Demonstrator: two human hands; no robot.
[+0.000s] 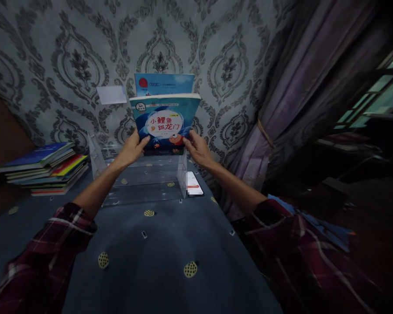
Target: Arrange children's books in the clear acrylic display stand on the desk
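Note:
Between my two hands is a blue picture book (165, 122) with red Chinese lettering and sea creatures on its cover. My left hand (134, 146) grips its lower left edge, thumb on the front. On the opposite edge my right hand (198, 147) grips in the same way. Behind it a second light-blue book (165, 83) stands upright, its lower part hidden. Below and around the held book is a clear tiered acrylic rack (140, 192) on the table. Whether the held book touches the rack cannot be made out.
A stack of books (49, 168) lies on the left of the dark patterned tablecloth (144, 270). A phone (194, 183) with a lit screen rests right of the rack. Patterned wallpaper is behind, with a white card (111, 94) against it. A tied purple curtain (262, 139) hangs at right.

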